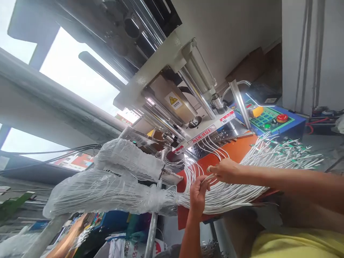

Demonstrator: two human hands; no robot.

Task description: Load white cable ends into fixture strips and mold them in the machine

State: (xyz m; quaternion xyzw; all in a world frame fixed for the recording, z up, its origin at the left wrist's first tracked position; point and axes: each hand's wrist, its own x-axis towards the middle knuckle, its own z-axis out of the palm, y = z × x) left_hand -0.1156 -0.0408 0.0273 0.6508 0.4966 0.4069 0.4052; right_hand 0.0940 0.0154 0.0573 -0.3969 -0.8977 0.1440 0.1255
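White cables: a few thin, round, white plastic-looking cables (210,177) run between the two hands, above the near part of a flat orange-red board (240,149).
Left hand: the left hand (198,191), on the near left, has thumb and fingertips pinched together on these cables, with no visible gap.
Right hand: the right hand (227,170), just to its right, has its fingers curled in and closed on the same cables; whether the pale cap at one fingertip is a cover cannot be told.
Handling: the cables look light, bendy and springy, smooth enough to slide, and likely to tangle with neighbours; the thin ends seem the more delicate part.
Where to hold: best pinched a little behind the ends, with the second hand steadying the length.
Cable spread: a thick fan of loose white cables (231,199) lies under the hands, reaching right.
Wrapped bundle: a long cable bundle in cloudy clear plastic (107,193) lies left.
Press: a cream-and-steel upright press (150,77) stands on the far side.
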